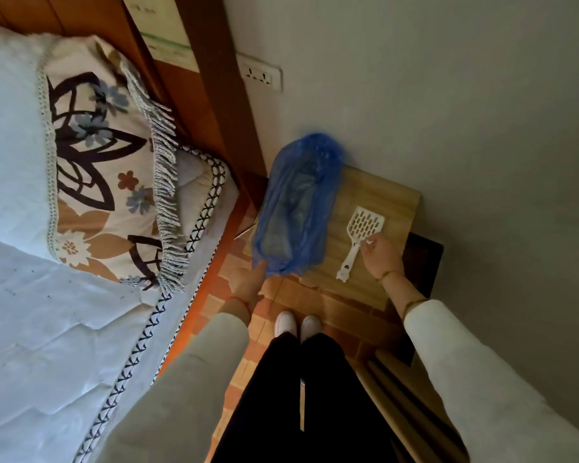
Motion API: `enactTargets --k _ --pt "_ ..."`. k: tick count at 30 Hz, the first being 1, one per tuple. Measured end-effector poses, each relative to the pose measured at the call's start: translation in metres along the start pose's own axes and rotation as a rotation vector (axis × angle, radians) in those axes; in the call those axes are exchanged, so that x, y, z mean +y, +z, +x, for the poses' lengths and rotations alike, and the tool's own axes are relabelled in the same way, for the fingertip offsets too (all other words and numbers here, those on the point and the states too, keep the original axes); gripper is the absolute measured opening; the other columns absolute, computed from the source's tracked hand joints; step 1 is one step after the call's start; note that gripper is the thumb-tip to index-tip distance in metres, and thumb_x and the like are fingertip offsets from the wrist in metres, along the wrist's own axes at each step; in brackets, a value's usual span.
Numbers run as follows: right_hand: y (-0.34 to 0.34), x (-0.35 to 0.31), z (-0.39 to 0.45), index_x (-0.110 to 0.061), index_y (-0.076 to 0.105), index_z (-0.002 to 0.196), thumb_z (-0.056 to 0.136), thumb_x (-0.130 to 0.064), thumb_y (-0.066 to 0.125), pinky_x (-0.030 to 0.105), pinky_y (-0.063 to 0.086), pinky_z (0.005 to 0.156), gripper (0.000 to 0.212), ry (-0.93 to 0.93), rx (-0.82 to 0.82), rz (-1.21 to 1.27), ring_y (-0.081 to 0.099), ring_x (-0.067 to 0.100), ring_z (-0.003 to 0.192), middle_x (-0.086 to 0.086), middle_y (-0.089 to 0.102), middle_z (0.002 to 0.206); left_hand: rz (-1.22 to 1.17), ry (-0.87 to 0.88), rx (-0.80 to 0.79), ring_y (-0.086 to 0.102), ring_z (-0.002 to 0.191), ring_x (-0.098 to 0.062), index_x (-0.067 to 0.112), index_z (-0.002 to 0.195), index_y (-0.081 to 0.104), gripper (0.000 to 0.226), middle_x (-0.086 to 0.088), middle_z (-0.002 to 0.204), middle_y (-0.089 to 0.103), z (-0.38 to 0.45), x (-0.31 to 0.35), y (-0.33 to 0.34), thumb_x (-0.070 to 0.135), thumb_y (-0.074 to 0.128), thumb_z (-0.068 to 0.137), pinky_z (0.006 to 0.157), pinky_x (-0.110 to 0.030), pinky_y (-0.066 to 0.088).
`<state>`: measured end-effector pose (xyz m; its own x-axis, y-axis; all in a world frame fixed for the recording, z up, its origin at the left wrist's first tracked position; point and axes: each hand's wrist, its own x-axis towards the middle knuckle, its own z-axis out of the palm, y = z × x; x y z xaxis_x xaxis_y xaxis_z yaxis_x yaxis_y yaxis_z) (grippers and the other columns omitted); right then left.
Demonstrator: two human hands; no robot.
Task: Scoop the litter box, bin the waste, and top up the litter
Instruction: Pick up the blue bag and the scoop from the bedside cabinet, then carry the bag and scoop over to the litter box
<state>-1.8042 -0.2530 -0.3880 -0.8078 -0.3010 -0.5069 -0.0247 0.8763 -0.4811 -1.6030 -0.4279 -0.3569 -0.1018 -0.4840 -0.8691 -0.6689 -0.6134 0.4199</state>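
From the head view, the white slotted scoop (pixel 358 240) lies flat on the wooden tabletop (pixel 386 198) — right hand (pixel 380 253) over its handle, fingers curled at the grip, though contact is hard to tell. Left hand (pixel 251 279) pinches the near edge of the blue plastic bag (pixel 298 202), which lies on the tabletop beside the scoop.
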Motion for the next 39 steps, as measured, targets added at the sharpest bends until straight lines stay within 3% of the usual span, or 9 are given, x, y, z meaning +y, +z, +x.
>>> enactTargets --k 2,5,10,16,22,27,30,35,39 --pt "0.022 0.012 0.021 -0.005 0.055 0.122 0.096 -0.029 0.05 0.031 0.045 0.085 0.036 0.024 -0.007 -0.009 0.058 0.034 0.11 0.017 0.061 0.122 -0.082 -0.092 -0.031 0.051 0.106 -0.031 0.008 0.132 0.047 0.066 -0.011 0.134 0.049 0.02 -0.006 0.012 0.053 0.061 0.086 0.08 -0.043 0.05" --pt "0.055 0.029 0.051 -0.003 0.054 0.12 0.096 -0.03 0.051 0.033 0.047 0.084 0.037 0.06 -0.013 -0.048 0.059 0.035 0.107 0.019 0.062 0.12 -0.2 -0.203 -0.08 0.045 0.125 -0.034 0.014 0.141 0.039 0.067 -0.008 0.145 0.039 0.051 -0.013 0.03 0.051 0.059 0.088 0.094 -0.046 0.046" --pt "0.096 0.054 0.085 -0.002 0.054 0.121 0.091 -0.039 0.058 0.032 0.048 0.079 0.048 0.202 -0.018 -0.072 0.062 0.033 0.104 0.017 0.063 0.118 -0.304 -0.268 -0.114 0.048 0.125 -0.031 0.016 0.138 0.04 0.065 -0.006 0.128 0.047 0.089 -0.019 0.054 0.051 0.061 0.087 0.098 -0.044 0.045" --pt "0.126 0.065 0.104 -0.004 0.056 0.118 0.084 -0.038 0.066 0.034 0.049 0.079 0.049 0.286 0.03 -0.03 0.063 0.033 0.102 0.017 0.065 0.115 -0.442 -0.222 -0.02 0.06 0.078 -0.019 0.008 0.12 0.053 0.046 -0.008 0.097 0.064 0.131 -0.039 0.068 0.027 0.073 0.084 0.063 -0.031 0.052" --pt "0.126 0.063 0.106 0.0 0.052 0.118 0.089 -0.016 0.057 0.037 0.05 0.082 0.033 0.292 0.065 0.123 0.062 0.034 0.101 0.019 0.063 0.115 -0.578 -0.224 -0.037 0.06 0.056 -0.014 0.006 0.092 0.056 0.013 -0.008 0.075 0.058 0.139 -0.04 0.067 0.003 0.065 0.084 0.043 -0.021 0.052" --pt "0.093 0.037 0.074 -0.001 0.054 0.114 0.088 -0.004 0.05 0.032 0.044 0.072 0.026 0.223 0.095 0.297 0.058 0.028 0.088 0.014 0.061 0.101 -0.592 -0.115 -0.051 0.06 0.07 -0.014 0.007 0.111 0.056 0.025 -0.006 0.084 0.061 0.101 -0.022 0.05 0.003 0.061 0.086 0.058 -0.026 0.053" --pt "0.065 0.011 0.049 -0.002 0.053 0.111 0.084 -0.001 0.048 0.034 0.048 0.07 0.027 0.205 0.097 0.337 0.06 0.029 0.083 0.014 0.061 0.095 -0.59 -0.022 -0.05 0.064 0.085 -0.018 0.006 0.121 0.053 0.035 -0.008 0.102 0.063 0.068 -0.005 0.031 0.009 0.065 0.088 0.07 -0.03 0.056" --pt "0.022 -0.023 0.012 0.002 0.058 0.096 0.071 -0.013 0.051 0.033 0.052 0.055 0.03 0.162 0.076 0.387 0.063 0.032 0.069 0.017 0.064 0.08 -0.462 0.288 -0.108 0.065 0.098 -0.022 0.01 0.12 0.052 0.033 -0.008 0.11 0.064 0.002 0.022 -0.008 0.015 0.065 0.09 0.081 -0.036 0.056" --pt "-0.019 -0.073 -0.038 0.001 0.052 0.095 0.082 -0.006 0.056 0.015 0.042 0.037 0.015 0.106 0.047 0.447 0.054 0.013 0.047 0.013 0.059 0.072 -0.413 0.412 -0.178 0.062 0.112 -0.03 0.009 0.128 0.051 0.036 -0.012 0.117 0.064 -0.043 0.038 -0.043 0.024 0.057 0.095 0.09 -0.04 0.053"
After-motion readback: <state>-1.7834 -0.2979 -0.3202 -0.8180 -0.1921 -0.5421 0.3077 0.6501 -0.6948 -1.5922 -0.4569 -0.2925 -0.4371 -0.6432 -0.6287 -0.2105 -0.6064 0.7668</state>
